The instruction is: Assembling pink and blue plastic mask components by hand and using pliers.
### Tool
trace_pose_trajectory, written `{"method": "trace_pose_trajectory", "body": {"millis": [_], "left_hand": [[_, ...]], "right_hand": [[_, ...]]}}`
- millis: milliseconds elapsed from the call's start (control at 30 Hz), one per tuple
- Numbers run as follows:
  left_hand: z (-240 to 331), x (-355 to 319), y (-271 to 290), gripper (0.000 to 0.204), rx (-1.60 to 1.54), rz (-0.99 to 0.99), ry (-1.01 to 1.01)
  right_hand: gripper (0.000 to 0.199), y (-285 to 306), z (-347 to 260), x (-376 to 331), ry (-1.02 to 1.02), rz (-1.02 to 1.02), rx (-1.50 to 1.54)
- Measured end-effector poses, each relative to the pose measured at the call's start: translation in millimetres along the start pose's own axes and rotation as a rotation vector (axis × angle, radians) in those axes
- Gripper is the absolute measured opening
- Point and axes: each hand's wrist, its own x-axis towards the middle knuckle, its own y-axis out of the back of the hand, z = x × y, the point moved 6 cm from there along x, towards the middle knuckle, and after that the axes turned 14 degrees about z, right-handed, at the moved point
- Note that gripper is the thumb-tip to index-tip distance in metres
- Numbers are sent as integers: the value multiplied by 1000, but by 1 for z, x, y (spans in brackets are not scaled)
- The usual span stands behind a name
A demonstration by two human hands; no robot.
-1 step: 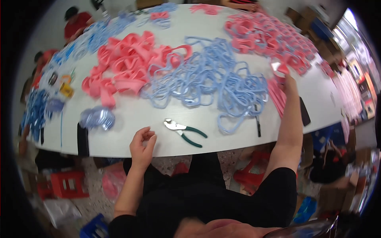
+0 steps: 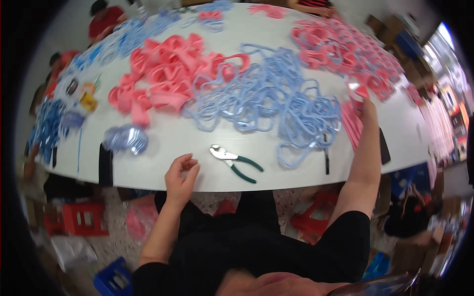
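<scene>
My left hand [image 2: 181,175] is at the table's near edge, left of a pair of pliers [image 2: 228,157] with dark green handles. Its fingers are loosely bent, the thumb stands apart, and nothing is in it. Stretched far to the right, my right hand [image 2: 368,109] grips a curled pink band [image 2: 359,90] with a shiny white patch. Its fingertips are partly hidden. Flat pink strips [image 2: 350,124] lie just beside that hand. A tangled heap of light blue cord loops [image 2: 266,93] spreads between the two hands, with a pile of wide pink bands [image 2: 170,74] to its left.
Rows of pink and blue pieces [image 2: 345,54] cover the far right of the white table [image 2: 197,140]. Clear bluish coils [image 2: 126,139], a black pen [image 2: 327,160] and a yellow object [image 2: 88,101] lie about. Other people sit around the far and left sides. Red stools [image 2: 85,219] stand below.
The whole view has shifted slightly, so the things on the table appear a little further right. Both hands keep about the same pose, and the right one stays at the pink band.
</scene>
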Motion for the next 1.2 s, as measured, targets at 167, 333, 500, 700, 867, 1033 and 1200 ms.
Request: {"method": "trace_pose_trajectory", "body": {"millis": [167, 333, 500, 700, 867, 1033, 1200], "left_hand": [[9, -3, 5, 31, 97, 34, -100], [14, -8, 14, 30, 129, 73, -93], [4, 3, 17, 29, 77, 26, 3], [-19, 121, 1, 26, -470, 387, 520], [-87, 203, -9, 17, -597, 330, 756], [-81, 250, -14, 21, -623, 253, 643], [-12, 248, 5, 31, -493, 195, 207]], "right_hand": [[37, -16, 8, 55, -189, 53, 178], [49, -50, 18, 66, -364, 105, 243], [57, -67, -3, 27, -189, 6, 259], [27, -51, -49, -69, -29, -154, 288], [31, -63, -75, -215, 227, -351, 123], [22, -52, -62, -304, 322, -516, -7], [17, -45, -44, -348, 377, -545, -134]]}}
